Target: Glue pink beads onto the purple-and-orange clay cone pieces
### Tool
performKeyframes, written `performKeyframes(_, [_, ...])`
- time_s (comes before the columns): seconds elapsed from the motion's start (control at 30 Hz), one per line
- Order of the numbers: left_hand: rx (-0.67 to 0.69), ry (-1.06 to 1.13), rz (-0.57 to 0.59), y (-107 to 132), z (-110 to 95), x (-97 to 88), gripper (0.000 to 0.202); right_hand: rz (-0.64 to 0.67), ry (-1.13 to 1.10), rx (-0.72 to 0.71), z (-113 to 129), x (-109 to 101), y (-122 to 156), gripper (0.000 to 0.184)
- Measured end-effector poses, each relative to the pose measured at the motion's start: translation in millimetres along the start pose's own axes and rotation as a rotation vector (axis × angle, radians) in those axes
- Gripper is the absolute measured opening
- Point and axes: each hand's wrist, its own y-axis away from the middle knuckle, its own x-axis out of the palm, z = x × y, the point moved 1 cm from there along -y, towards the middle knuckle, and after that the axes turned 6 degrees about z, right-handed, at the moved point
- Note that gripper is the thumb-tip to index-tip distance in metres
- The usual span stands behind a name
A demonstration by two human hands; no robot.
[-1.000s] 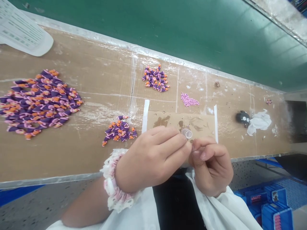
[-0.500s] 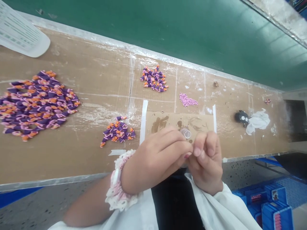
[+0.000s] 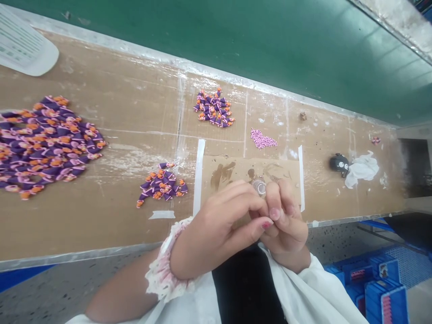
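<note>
My left hand (image 3: 219, 225) and my right hand (image 3: 286, 222) meet at the near edge of the brown bench (image 3: 135, 112), fingers curled and pinched together over something too small to make out. A small clear round cap (image 3: 259, 186) lies on the bench just beyond the fingertips. A frilly pink-and-white scrunchie (image 3: 162, 270) circles my left wrist. Left of my hands lies a small pile of purple-and-orange pieces (image 3: 162, 186). A second small pile (image 3: 213, 108) lies farther back and a big heap (image 3: 43, 144) spreads at the far left. A patch of tiny pink beads (image 3: 263, 139) sits behind my hands.
A green conveyor belt (image 3: 270, 40) runs along the bench's far side. A black round figure (image 3: 339, 164) and a crumpled white cloth (image 3: 362, 168) lie at the right. A white perforated tray (image 3: 23, 47) is at the top left. Blue bins (image 3: 381, 288) stand below right.
My right hand has turned and tucked in under the left hand's fingertips, and both have drawn slightly closer together. The view has drifted a little; the piles lie as before.
</note>
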Motion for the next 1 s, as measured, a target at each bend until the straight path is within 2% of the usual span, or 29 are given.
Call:
performKeyframes(0.27, [-0.046, 0.019, 0.004, 0.9, 0.2, 1.5, 0.014, -0.07, 0.162, -0.026, 0.8, 0.2, 3.9, 0.038])
performKeyframes(0.37, [-0.057, 0.023, -0.015, -1.0, -0.3, 1.3, 0.015, -0.111, 0.318, -0.083, 1.5, -1.7, 9.6, 0.034])
performKeyframes(0.47, [-0.069, 0.034, -0.026, -2.4, 0.7, 1.3, 0.014, -0.131, 0.572, -0.185, 4.8, -5.5, 16.8, 0.023])
performKeyframes(0.57, [-0.057, 0.117, -0.053, 0.7, 5.8, 1.8, 0.012, -0.007, 1.021, -0.342, 7.9, -7.6, 19.8, 0.018])
performKeyframes(0.63, [-0.033, 0.192, -0.118, 5.6, 11.2, 1.1, 0.015, 0.133, 1.338, -0.482, 7.7, -7.1, 18.6, 0.022])
performKeyframes(0.7, [0.006, 0.236, -0.205, 11.3, 16.6, -1.2, 0.016, 0.272, 1.562, -0.606, 6.8, -5.9, 16.4, 0.02])
performKeyframes(0.8, [0.077, 0.257, -0.256, 18.5, 21.4, -5.7, 0.017, 0.401, 1.745, -0.63, 9.0, -4.6, 15.2, 0.018])
performKeyframes(1.0, [0.126, 0.29, -0.318, 24.9, 22.6, -6.9, 0.023, 0.477, 1.846, -0.566, 15.9, -5.7, 20.8, 0.018])
